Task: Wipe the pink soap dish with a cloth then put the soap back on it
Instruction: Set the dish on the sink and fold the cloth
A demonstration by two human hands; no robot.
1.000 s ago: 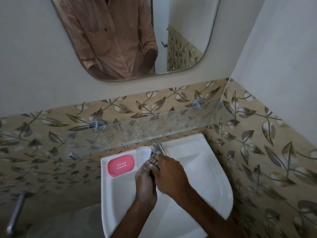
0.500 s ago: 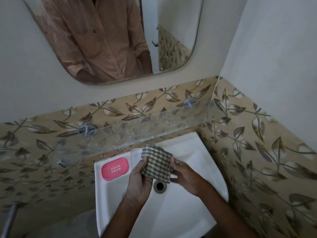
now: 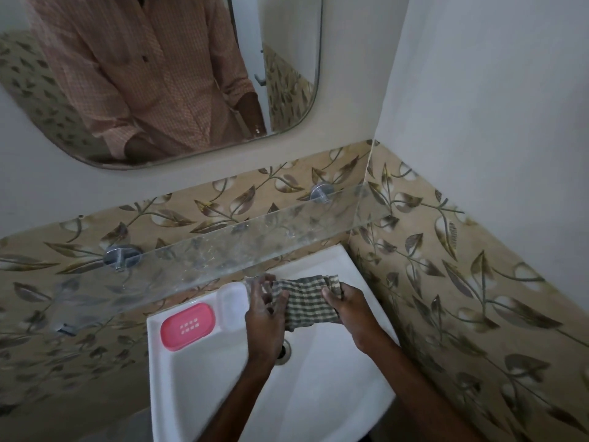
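- Cloth (image 3: 306,301) stretched between left hand (image 3: 266,317) and right hand (image 3: 349,309), both gripping it over sink (image 3: 334,409).
- Pink soap dish (image 3: 187,326) empty, likely unwiped.
- Next: carry cloth leftward onto dish.

We hold a checked cloth (image 3: 307,301) over the white sink (image 3: 334,393) with our left hand (image 3: 266,317) and right hand (image 3: 350,306). The empty pink soap dish (image 3: 187,326) sits on the sink's back corner, beside the white soap (image 3: 232,306).
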